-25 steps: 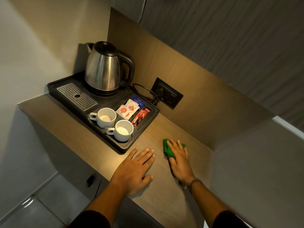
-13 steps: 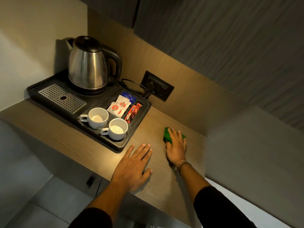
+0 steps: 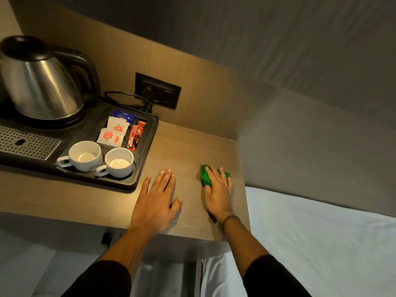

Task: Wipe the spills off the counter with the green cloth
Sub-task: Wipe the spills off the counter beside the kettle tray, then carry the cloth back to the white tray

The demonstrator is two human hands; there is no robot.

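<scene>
Green cloth (image 3: 205, 176) farther from tray (image 3: 148, 154), largely under right hand (image 3: 217, 195), perhaps bunched.

matt wood-grain counter (image 3: 188, 151), glossy steel kettle (image 3: 42, 86), green cloth (image 3: 205, 175)

Right hand (image 3: 217, 194) and green cloth (image 3: 205, 177) now farther from back wall (image 3: 192, 86), nearer counter's (image 3: 186, 151) right edge.

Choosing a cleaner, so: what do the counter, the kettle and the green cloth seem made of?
Counter: probably wood-look laminate, matte, with straight grain lines. Kettle: brushed stainless steel body by its soft sheen; black lid and handle, likely plastic. Green cloth: soft matte fabric, bunched in folds.
</scene>
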